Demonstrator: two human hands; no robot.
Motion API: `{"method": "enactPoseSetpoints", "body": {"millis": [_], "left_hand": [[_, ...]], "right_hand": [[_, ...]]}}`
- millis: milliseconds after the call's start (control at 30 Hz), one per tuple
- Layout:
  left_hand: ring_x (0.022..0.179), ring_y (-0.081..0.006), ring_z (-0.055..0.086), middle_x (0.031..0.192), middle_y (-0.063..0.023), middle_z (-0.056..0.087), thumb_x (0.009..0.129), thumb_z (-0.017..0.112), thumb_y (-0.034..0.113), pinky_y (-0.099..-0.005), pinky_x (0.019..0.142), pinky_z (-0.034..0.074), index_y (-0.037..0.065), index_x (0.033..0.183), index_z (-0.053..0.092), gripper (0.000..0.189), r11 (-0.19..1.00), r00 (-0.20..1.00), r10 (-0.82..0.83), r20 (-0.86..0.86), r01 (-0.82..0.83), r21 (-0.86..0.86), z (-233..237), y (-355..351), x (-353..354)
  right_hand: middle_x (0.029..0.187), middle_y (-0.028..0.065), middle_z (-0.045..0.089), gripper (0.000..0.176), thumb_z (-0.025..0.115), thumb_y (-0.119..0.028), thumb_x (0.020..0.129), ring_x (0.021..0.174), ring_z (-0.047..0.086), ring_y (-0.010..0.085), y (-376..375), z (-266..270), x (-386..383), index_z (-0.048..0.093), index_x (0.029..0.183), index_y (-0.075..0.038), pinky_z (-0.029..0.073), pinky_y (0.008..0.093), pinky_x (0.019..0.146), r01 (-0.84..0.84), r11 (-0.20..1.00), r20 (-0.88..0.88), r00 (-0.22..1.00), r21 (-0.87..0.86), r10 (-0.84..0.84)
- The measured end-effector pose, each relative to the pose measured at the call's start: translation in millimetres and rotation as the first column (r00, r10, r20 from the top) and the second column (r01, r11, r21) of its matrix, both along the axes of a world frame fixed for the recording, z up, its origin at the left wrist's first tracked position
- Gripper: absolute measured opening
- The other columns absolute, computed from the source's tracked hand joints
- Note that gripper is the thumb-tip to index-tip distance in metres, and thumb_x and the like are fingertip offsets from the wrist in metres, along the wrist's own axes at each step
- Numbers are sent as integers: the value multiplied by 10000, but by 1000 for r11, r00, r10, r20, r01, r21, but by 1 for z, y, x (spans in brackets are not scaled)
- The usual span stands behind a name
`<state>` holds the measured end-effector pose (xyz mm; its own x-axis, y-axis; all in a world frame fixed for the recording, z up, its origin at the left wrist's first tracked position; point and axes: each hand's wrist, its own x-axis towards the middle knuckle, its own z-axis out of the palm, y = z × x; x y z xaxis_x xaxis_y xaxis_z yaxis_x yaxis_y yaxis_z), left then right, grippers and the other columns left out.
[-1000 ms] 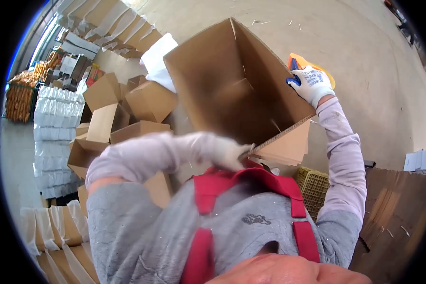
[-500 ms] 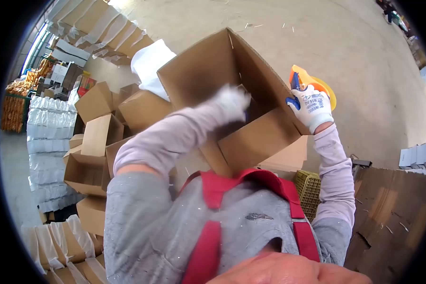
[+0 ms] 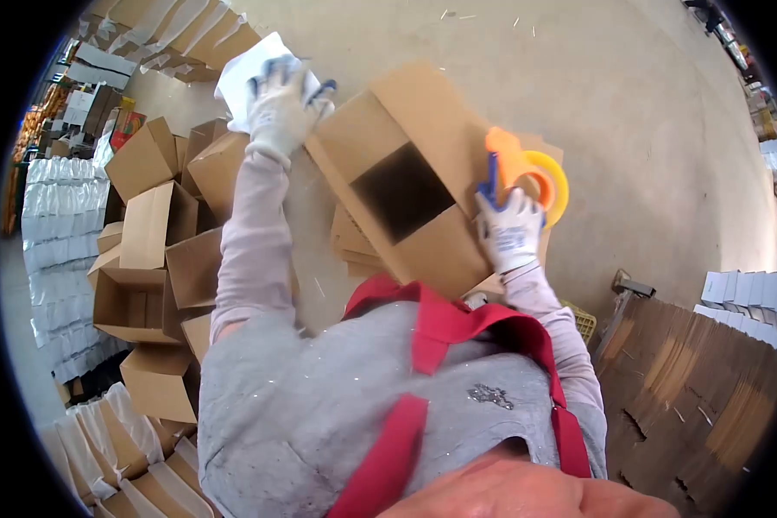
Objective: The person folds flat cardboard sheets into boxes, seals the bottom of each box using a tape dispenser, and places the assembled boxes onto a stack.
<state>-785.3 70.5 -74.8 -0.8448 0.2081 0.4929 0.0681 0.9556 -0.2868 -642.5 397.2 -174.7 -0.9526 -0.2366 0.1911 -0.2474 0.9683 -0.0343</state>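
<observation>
My left hand [image 3: 285, 112], in a white glove with blue fingertips, is stretched out over a white sheet or bag [image 3: 240, 86]. Its fingers are spread and seem to touch the white material. At the right, my gloved right hand [image 3: 511, 231] is closed on an orange tape dispenser [image 3: 508, 155] that carries a roll of yellow tape [image 3: 561, 186]. Between the hands is a cardboard box [image 3: 380, 129], tilted in view, its flaps folded in around a dark square opening. The right hand is against the box's right side.
Several open cardboard boxes [image 3: 151, 224] are piled at the left, beside silvery wrapped stacks [image 3: 60, 250]. Flat cardboard [image 3: 656, 371] is stacked at lower right. A yellow crate [image 3: 584, 321] shows near my right arm. White bundles [image 3: 747, 293] lie farther right.
My left hand has come out of the box and gone up-left onto the white material. The box's flaps are now folded inward. The right hand with the dispenser has shifted left and down.
</observation>
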Motion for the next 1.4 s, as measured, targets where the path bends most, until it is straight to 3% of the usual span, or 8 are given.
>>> {"method": "enactPoseSetpoints", "body": {"millis": [67,267,467,800,900,1033,1300,1400], "left_hand": [[1317,-421,295,1399,-209,389,892,475,507,-449,1086,252,122,1370,400,619,637,897,-335,287,-9,771,-50,-7,-37],[1253,-306,434,1351,-151,463,886,433,569,-454,974,382,197,1390,365,631,940,917,29,399,-160,300,-117,99,-71],[1075,-288,585,1170,-134,602,881,443,568,-425,902,456,136,1294,480,599,878,818,-63,571,-226,422,-97,105,-63],[787,-94,625,976,-47,656,924,483,462,-191,572,487,112,1159,627,445,380,844,-467,-262,459,803,-85,50,-65],[530,-100,543,817,-72,631,933,387,562,-231,448,449,30,1062,654,609,132,182,-908,377,-730,670,-39,58,-25],[520,-92,532,669,-27,579,841,657,361,-233,452,408,17,986,655,373,594,153,-720,676,-368,716,-6,79,-2],[524,-72,482,675,4,551,939,530,335,-230,444,374,32,872,630,326,-260,293,-956,-22,-809,527,-81,72,24],[577,-82,534,708,-13,569,905,582,303,-239,483,424,40,941,663,277,153,312,-866,392,-581,799,-74,64,-4]], "right_hand": [[944,122,503,369,652,-253,730,892,532,295,18,3,-9,635,1097,-292,411,423,737,-18,999,-10,1000,-33,18],[1070,190,562,438,644,-97,701,976,562,323,31,37,-9,645,1122,-218,426,423,849,-110,979,84,988,-172,126],[1004,190,625,302,598,-25,761,933,596,252,1,103,2,626,1058,18,490,333,786,25,-37,10,936,-999,353],[1107,141,589,325,576,25,817,900,586,204,-9,38,-17,612,1139,6,494,295,737,152,100,182,853,-983,489],[1115,135,581,323,564,29,820,900,586,203,-7,43,-14,612,1139,8,491,290,738,152,132,198,837,-980,510],[1088,150,571,301,562,9,830,884,590,214,-6,46,-10,611,1127,18,489,308,738,176,99,201,811,-980,550],[1108,172,559,345,568,-16,809,907,598,253,3,52,-19,587,1151,17,493,323,754,129,95,159,736,-987,658],[1119,163,559,400,570,-19,800,919,594,240,-3,64,-28,559,1199,12,486,310,777,177,274,313,727,-945,611]]}}
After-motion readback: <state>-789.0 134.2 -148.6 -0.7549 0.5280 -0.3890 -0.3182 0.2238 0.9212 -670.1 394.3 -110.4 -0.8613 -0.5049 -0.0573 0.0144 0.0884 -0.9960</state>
